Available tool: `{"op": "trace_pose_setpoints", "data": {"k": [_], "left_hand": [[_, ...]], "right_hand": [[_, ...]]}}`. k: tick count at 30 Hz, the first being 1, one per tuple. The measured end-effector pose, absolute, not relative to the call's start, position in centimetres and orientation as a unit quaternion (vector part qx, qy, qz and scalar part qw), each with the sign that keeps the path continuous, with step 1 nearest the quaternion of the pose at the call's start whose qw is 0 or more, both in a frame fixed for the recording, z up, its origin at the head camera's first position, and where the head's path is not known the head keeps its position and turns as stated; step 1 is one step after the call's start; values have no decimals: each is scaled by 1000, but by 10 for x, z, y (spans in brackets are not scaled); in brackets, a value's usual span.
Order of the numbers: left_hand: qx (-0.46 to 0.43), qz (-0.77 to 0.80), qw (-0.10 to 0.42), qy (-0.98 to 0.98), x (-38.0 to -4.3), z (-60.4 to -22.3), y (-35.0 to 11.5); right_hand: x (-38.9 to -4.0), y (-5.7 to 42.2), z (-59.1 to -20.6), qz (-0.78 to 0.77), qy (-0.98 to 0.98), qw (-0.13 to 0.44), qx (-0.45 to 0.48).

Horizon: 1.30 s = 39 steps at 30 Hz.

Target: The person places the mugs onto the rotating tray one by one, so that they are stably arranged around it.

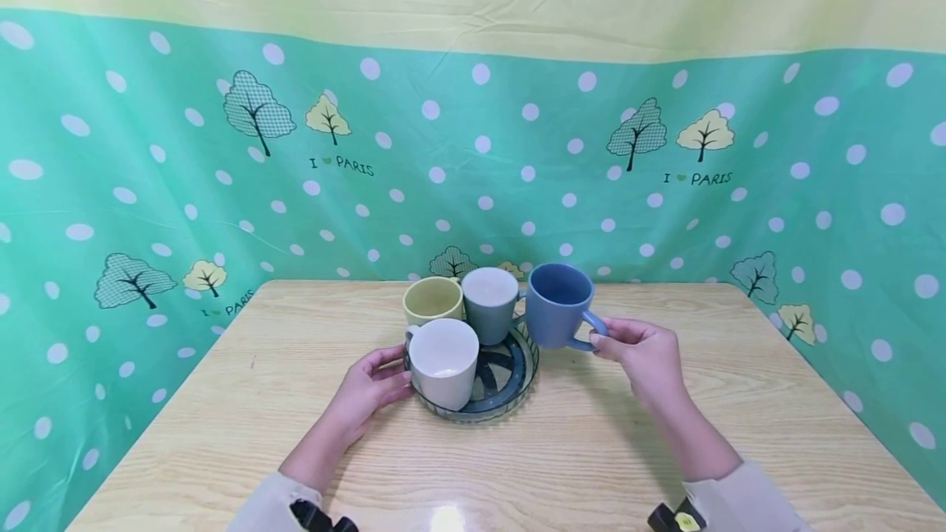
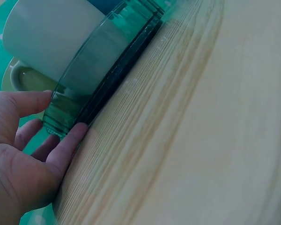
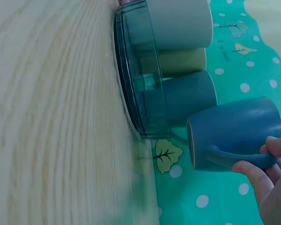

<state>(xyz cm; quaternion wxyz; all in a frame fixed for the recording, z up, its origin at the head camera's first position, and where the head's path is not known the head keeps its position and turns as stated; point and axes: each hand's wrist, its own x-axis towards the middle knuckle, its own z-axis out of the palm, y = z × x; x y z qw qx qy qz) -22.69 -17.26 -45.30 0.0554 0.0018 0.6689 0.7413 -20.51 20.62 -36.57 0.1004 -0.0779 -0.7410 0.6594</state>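
A round clear-glass dish [image 1: 536, 362] with a dark base stands on the table. In it are a white mug [image 1: 443, 364] at the front, a yellow-green mug [image 1: 424, 300] behind it and a grey-green mug [image 1: 491, 309] at the back. My left hand [image 1: 369, 388] touches the dish's outer left side; in the left wrist view its index fingertip meets the rim and its thumb [image 2: 68, 145] lies low against the wall. By its handle, my right hand [image 1: 646, 355] grips a blue mug [image 1: 556, 314], held raised and upright beside the dish's right edge.
The wooden table [image 1: 281, 368] ends at the back against a green and yellow curtain [image 1: 517, 146] with dots and trees, which also runs along both sides. Long pale sleeves [image 1: 742, 499] and dark wrist gear lie near the front edge.
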Motion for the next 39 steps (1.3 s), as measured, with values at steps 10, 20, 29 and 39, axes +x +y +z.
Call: {"op": "trace_pose_setpoints", "data": {"k": [10,20,29,39], "left_hand": [[3,743,60,667,-225,-451,-172],[2,742,71,666,-222,-449,-172],[1,748,57,661,-219,-451,-168],[13,748,55,661,-220,-455,-168]], "right_hand": [[-201,192,-367,666,-737,88,-74],[-198,178,-372,677,-727,82,-82],[-195,166,-374,691,-715,74,-82],[-192,156,-381,699,-709,64,-76]]}}
